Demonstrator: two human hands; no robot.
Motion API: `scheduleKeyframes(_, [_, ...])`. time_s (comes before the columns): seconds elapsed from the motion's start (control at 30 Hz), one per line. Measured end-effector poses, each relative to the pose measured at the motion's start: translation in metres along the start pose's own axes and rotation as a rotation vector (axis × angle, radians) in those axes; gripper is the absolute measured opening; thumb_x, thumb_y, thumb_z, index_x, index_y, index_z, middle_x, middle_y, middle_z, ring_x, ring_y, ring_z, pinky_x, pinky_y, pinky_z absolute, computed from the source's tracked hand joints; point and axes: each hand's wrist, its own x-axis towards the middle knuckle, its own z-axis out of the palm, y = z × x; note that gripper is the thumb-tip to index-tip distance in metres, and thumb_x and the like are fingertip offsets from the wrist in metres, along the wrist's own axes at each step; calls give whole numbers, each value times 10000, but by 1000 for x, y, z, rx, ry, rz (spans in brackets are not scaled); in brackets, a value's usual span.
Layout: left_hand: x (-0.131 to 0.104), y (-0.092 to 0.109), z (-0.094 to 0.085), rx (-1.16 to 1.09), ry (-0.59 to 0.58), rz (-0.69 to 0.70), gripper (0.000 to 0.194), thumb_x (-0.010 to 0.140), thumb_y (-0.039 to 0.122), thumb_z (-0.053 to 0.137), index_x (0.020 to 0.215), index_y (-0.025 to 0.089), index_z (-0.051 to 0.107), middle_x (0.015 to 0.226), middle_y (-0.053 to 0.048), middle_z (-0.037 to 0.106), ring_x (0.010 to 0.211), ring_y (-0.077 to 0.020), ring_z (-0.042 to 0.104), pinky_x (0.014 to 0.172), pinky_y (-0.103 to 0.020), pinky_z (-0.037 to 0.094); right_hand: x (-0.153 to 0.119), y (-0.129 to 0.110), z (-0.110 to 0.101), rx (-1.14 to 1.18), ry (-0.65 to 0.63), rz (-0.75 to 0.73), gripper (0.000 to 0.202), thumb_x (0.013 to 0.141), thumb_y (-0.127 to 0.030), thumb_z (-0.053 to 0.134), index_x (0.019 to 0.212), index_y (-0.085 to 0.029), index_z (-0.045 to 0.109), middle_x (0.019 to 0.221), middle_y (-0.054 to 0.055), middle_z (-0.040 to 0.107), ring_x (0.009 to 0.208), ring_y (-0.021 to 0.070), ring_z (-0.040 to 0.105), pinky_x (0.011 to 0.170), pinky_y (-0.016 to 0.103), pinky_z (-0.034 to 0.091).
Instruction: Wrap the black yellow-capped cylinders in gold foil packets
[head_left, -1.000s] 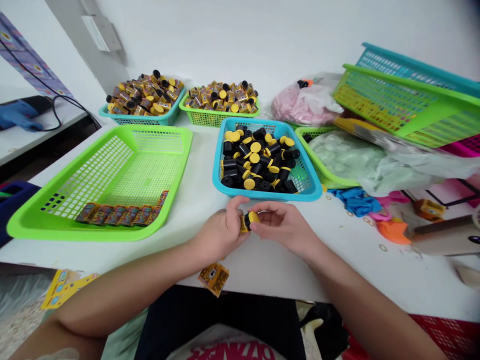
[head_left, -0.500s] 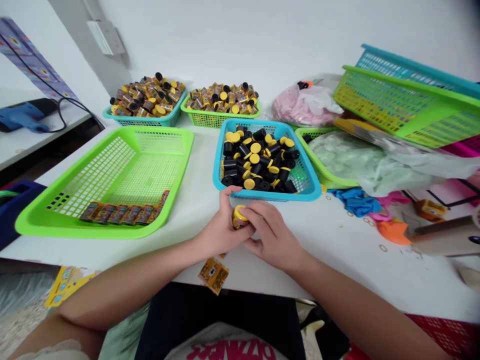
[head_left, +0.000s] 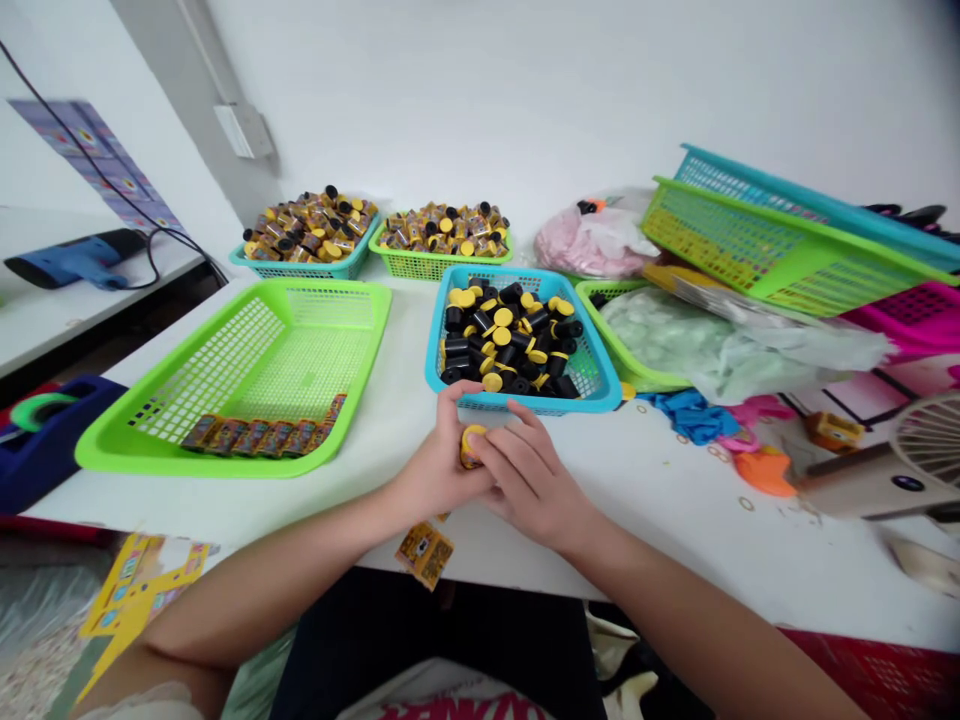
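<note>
A small yellow-capped container (head_left: 472,447) sits between my two hands, above the table's front part. My left hand (head_left: 444,462) is wrapped round it, with one finger raised. My right hand (head_left: 525,470) presses its fingers against the container from the right. Beyond my hands stands a blue basket (head_left: 613,398) of black containers with yellow caps. Several wrapped containers (head_left: 262,438) lie in a row in the green basket (head_left: 180,465) on the left. An orange printed wrapper (head_left: 425,553) lies at the table's front edge, below my left hand.
Two baskets heaped with wrapped containers (head_left: 311,228) (head_left: 442,232) stand by the wall. Bagged goods (head_left: 675,330) and stacked baskets (head_left: 780,240) are on the right, near a fan (head_left: 885,470). A blue heat gun (head_left: 82,260) rests at the far left.
The head view has shifted, so the surroundings sit lower in the picture. My right fingers have moved slightly over the container's yellow cap, and both hands remain on it.
</note>
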Motion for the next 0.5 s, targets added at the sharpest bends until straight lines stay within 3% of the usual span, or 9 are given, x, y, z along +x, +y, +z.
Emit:
scheduleKeyframes(0.1, [0,3,4,191,94,27,708,781,74,591,1331,210,166,717,75,500,608,-110,536,564,-219,449,0,1,2,-55,4,-15,331,943,-185,558,1262,-98,573,1030,123,646,1018,236,595,1084,567,479])
scheduleKeyframes(0.2, [-3,12,-1,272,130,148,692,770,128,660,1283,224,206,932,-6,577,803,-140,623,741,-290,532,-1,2,4,-73,54,-1,364,926,-222,601,1271,-108,565,1023,120,630,1035,246,586,1075,576,479])
scheduleKeyframes(0.3, [-15,30,-16,395,122,160,458,808,225,711,1162,224,419,946,-13,626,823,-138,641,749,-270,540,1,2,3,-8,79,50,378,879,-271,686,1223,-148,591,1014,106,597,1039,239,585,1026,499,523])
scheduleKeyframes(0.37, [-26,46,-32,554,126,139,245,850,267,696,1053,217,567,933,-17,686,823,-139,661,748,-256,537,7,8,0,56,56,63,377,860,-391,716,1166,-190,624,1071,109,586,1075,237,587,1007,449,527])
scheduleKeyframes(0.43, [-36,61,-53,697,194,109,155,864,315,690,976,216,650,985,-29,731,873,-157,686,792,-267,538,18,21,-2,132,-51,136,422,883,-528,644,1153,-203,644,1142,121,596,1118,239,591,1007,418,514])
scheduleKeyframes(0.5, [-42,74,-78,783,262,21,204,850,396,699,942,214,685,1013,-36,751,870,-176,704,807,-286,541,34,43,-1,168,-321,379,449,967,-544,475,1189,-192,644,1184,125,625,1142,226,602,1003,370,501])
